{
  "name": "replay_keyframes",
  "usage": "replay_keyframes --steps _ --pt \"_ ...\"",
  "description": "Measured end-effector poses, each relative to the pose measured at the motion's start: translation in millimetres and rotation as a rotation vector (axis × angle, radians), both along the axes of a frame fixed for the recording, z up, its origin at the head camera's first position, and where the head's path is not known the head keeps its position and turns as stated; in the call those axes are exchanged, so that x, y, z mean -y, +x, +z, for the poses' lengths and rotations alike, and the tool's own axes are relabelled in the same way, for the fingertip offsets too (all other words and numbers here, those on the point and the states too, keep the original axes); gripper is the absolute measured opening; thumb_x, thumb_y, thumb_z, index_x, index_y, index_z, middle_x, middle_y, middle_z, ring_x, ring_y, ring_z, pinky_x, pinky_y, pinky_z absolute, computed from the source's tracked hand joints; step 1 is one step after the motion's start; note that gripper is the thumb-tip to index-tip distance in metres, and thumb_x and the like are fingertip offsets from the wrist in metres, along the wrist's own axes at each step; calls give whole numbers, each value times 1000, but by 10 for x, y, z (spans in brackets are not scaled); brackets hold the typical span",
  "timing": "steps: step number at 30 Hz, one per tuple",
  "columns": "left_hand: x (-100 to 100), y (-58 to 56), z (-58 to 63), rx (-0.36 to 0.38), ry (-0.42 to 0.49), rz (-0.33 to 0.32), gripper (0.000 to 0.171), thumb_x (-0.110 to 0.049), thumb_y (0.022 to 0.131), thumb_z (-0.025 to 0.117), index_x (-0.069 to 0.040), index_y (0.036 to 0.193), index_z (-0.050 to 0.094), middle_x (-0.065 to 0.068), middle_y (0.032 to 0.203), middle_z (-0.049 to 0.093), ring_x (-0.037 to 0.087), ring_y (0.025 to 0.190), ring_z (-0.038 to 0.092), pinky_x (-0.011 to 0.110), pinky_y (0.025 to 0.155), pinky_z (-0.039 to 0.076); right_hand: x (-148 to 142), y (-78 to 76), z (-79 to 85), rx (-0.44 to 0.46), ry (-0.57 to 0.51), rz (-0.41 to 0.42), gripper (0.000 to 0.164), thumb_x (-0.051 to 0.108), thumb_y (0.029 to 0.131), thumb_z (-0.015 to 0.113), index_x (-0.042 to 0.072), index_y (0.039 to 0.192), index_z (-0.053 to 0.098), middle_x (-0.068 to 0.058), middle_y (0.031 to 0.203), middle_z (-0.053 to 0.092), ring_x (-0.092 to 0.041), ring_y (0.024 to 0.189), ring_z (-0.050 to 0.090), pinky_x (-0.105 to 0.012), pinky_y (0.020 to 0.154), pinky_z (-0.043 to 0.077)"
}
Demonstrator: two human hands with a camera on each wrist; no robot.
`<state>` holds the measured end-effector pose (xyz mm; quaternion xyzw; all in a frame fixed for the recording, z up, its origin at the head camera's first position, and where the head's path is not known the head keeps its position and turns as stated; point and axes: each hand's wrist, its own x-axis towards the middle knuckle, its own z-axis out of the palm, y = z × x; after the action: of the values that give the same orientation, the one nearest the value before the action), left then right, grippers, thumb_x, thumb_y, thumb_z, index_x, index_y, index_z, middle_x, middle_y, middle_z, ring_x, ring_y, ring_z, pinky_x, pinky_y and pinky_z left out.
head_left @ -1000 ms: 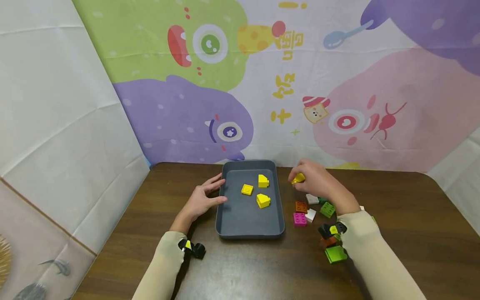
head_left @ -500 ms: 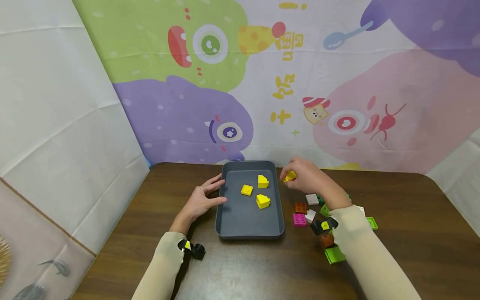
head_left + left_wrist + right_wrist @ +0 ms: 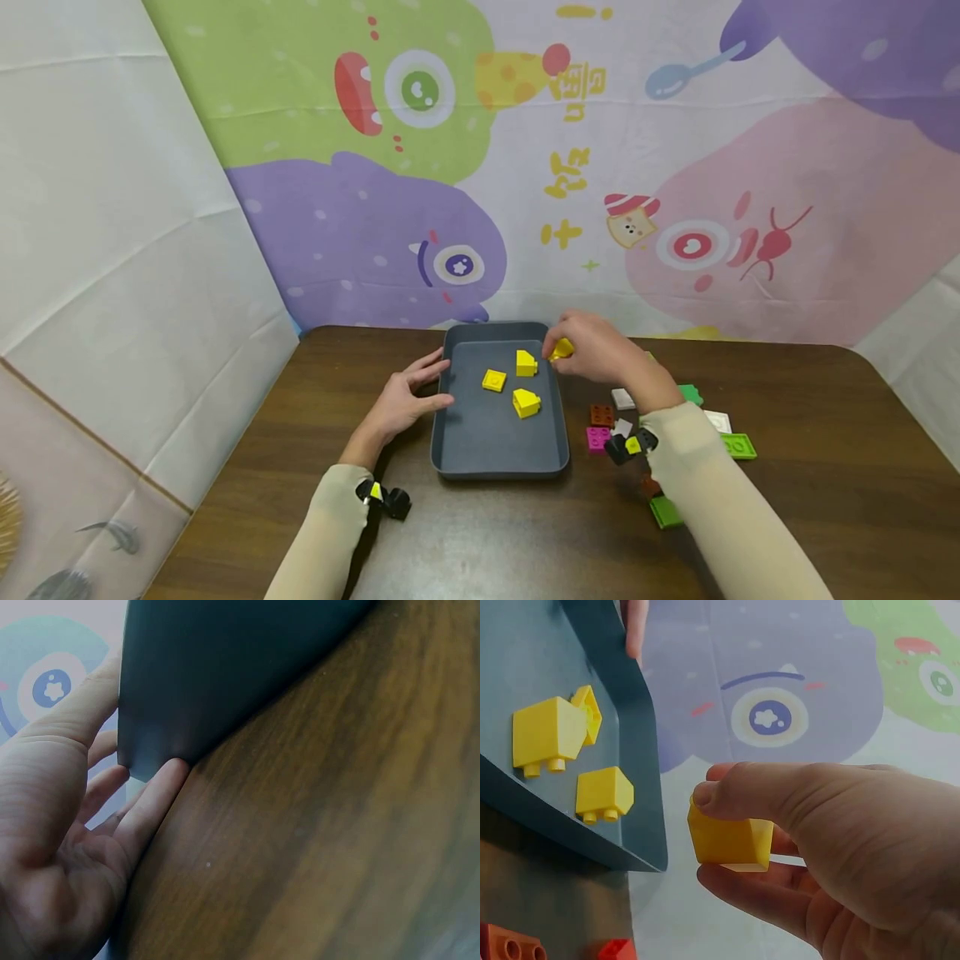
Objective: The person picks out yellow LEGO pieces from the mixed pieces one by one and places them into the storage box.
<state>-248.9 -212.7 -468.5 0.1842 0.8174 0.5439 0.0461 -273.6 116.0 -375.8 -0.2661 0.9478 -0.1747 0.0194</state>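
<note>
My right hand (image 3: 596, 346) pinches a yellow toy brick (image 3: 731, 840) between thumb and fingers, beside the upper right edge of the grey tray (image 3: 480, 446). In the right wrist view the brick is just outside the tray wall. Inside the tray lie a flat yellow brick (image 3: 493, 381) and two yellow bricks with slanted faces, the upper one (image 3: 527, 363) and the lower one (image 3: 527, 402). My left hand (image 3: 397, 408) rests against the tray's left side, its fingers and thumb extended to the rim. In the left wrist view, a fingertip (image 3: 176, 769) touches the outer wall low down.
Right of the tray, loose bricks lie on the wooden table (image 3: 487, 542): magenta (image 3: 597, 439), brown (image 3: 602, 415), white (image 3: 622, 399) and green (image 3: 738, 447) among them. My right forearm covers part of them. A cartoon-printed cloth (image 3: 555, 275) hangs behind the table.
My right hand has moved left with the yellow brick, from above the loose bricks to the tray's right edge. The left hand and the bricks in the tray have stayed in place.
</note>
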Motion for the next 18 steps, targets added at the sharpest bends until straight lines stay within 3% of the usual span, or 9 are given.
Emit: replay_keyframes --steps 11,18 --pt "2 0 2 8 0 -1 67 -18 86 79 1 144 51 17 163 32 42 139 43 63 114 35 187 -7 -1 -24 19 77 10 14 83 80 16 93 80 -4 95 64 -23 85 55 -37 76 53" --pt "3 -11 -8 7 -2 0 67 -19 86 79 1 144 51 17 163 33 41 139 44 61 112 38 344 13 33 -20 0 109 11 13 82 80 16 92 80 -5 97 65 -23 87 56 -38 79 54"
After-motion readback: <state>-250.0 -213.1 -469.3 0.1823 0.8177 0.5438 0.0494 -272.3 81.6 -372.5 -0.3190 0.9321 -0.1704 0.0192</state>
